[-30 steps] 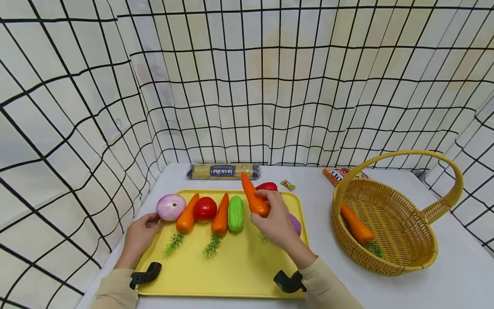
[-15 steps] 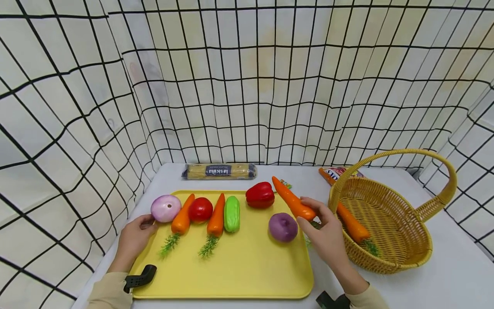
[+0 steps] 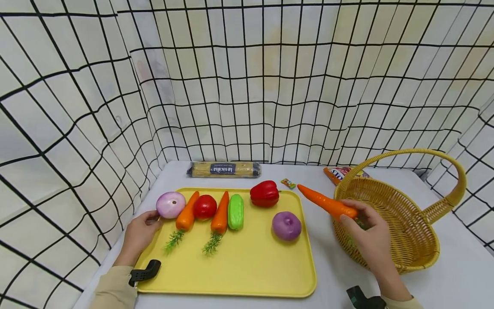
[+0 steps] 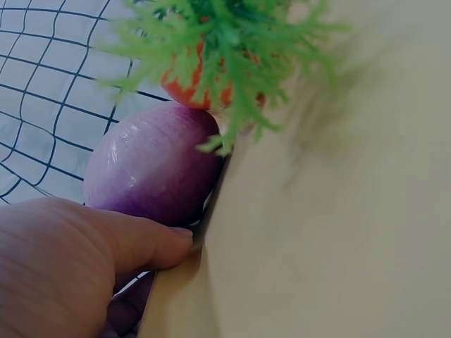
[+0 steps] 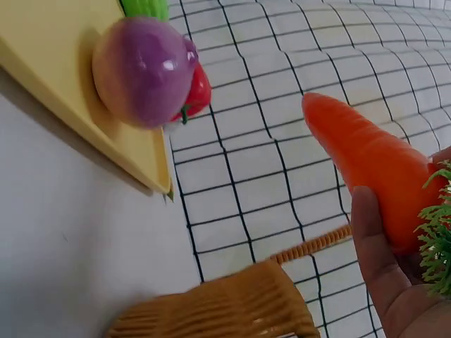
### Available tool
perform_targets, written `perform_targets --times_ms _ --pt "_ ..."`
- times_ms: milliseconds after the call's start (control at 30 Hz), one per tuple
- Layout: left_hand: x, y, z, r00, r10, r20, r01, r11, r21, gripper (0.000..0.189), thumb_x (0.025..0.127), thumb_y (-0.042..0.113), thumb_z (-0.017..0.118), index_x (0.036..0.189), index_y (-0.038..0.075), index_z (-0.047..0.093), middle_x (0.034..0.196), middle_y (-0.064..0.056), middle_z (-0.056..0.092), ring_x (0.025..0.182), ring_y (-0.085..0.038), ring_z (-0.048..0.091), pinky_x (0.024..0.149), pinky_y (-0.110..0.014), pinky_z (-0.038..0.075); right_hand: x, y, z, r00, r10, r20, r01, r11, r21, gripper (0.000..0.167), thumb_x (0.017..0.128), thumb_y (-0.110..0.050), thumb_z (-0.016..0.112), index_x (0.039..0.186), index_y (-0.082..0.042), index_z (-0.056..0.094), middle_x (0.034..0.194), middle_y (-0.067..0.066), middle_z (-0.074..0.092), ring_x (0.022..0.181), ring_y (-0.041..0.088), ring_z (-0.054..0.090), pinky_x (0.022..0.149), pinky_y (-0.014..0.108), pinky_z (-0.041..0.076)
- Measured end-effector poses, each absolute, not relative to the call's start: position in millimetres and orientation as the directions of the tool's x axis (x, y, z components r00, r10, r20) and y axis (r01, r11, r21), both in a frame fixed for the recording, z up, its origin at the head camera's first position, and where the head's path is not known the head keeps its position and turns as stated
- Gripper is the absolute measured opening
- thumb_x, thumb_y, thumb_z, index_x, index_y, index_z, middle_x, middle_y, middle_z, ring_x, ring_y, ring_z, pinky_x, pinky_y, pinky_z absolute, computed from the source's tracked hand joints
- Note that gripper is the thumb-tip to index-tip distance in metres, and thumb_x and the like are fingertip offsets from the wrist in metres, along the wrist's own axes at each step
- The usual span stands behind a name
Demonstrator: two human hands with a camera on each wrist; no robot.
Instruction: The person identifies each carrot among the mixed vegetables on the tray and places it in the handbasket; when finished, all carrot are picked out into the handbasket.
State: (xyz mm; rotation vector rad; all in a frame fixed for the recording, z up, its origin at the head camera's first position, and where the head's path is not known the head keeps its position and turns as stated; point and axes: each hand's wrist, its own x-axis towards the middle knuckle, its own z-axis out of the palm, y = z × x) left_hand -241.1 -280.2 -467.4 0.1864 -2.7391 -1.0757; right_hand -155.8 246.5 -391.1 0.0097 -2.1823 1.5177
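My right hand [image 3: 372,240] holds an orange toy carrot [image 3: 324,202] by its thick leafy end, over the near left rim of the wicker basket [image 3: 418,257]. The carrot's tip points up and left. In the right wrist view, thumb and fingers wrap the carrot [image 5: 373,165]. My left hand [image 3: 140,234] grips the left edge of the yellow tray [image 3: 231,274], thumb over the rim, close beside a purple onion [image 3: 171,205]. Along the tray lie two carrots [image 3: 220,216], a red tomato [image 3: 205,207], a green cucumber [image 3: 236,212], a red bell pepper [image 3: 264,194] and a round purple vegetable [image 3: 287,226].
Behind the tray lies a pasta packet [image 3: 224,169], with a small colourful wrapper [image 3: 287,183] to its right. An orange snack bag [image 3: 335,174] is partly behind the basket, whose tall handle [image 3: 459,184] arches up. White grid-patterned cloth walls surround the table.
My right hand has carried the carrot right, from above the tray to the basket, tilting it flatter. The carrot seen inside the basket earlier is now hidden. My left hand stays at the tray's edge.
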Motion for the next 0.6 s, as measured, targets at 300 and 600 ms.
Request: perform_targets --times_ms 300,600 --pt "-239.8 -283.0 -465.9 -0.975 -0.183 0.123 -0.048 0.721 0.692 0.041 0.093 0.017 0.059 0.127 -0.006 0.058 0.122 -0.027 0.063 0.107 -0.040 0.061 0.090 -0.049 0.045 -157.3 276.8 -388.0 -0.878 0.342 0.335 -0.296 0.164 -0.941 0.026 0.095 -0.001 0.058 0.119 0.008 0.060 0.110 0.004 0.062 0.087 0.012 0.064 0.072 0.020 0.056" --pt "-239.6 -281.9 -464.4 -0.977 -0.175 0.124 -0.042 0.724 0.689 0.042 0.093 0.018 0.061 0.127 -0.007 0.058 0.120 -0.027 0.063 0.105 -0.041 0.062 0.087 -0.047 0.045 -156.8 311.3 -387.4 -0.832 0.431 0.349 -0.359 0.062 -0.931 0.019 0.097 -0.002 0.053 0.112 0.001 0.064 0.109 0.006 0.059 0.091 0.015 0.060 0.072 0.018 0.055"
